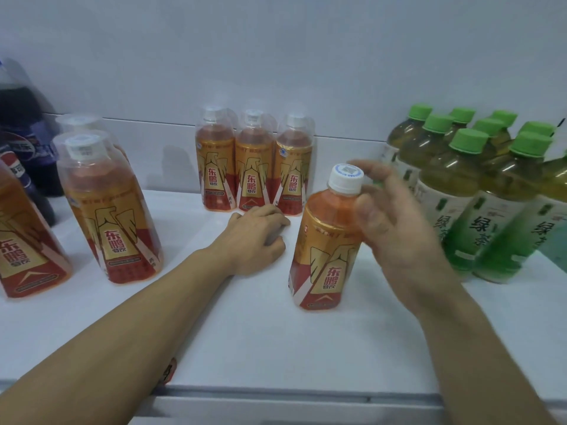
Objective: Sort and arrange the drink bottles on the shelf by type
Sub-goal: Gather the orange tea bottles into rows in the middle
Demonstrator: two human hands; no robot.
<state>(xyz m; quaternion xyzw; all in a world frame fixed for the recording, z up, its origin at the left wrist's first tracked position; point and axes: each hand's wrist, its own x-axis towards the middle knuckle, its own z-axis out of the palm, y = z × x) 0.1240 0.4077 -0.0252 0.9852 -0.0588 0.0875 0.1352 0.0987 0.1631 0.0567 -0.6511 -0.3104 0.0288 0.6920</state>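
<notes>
Sorting partly done: green tea bottles [478, 191] grouped at the shelf [245, 332] right edge, three orange bottles [254, 167] along the back. Right hand [395, 228], fingers spread, beside a stray orange bottle [328, 240] mid-shelf; left hand [257, 240] rests curled; whether it holds anything, cannot tell.

A plain pale wall [276, 50] rises behind the white shelf [260, 338], evenly lit, with soft shadows.
</notes>
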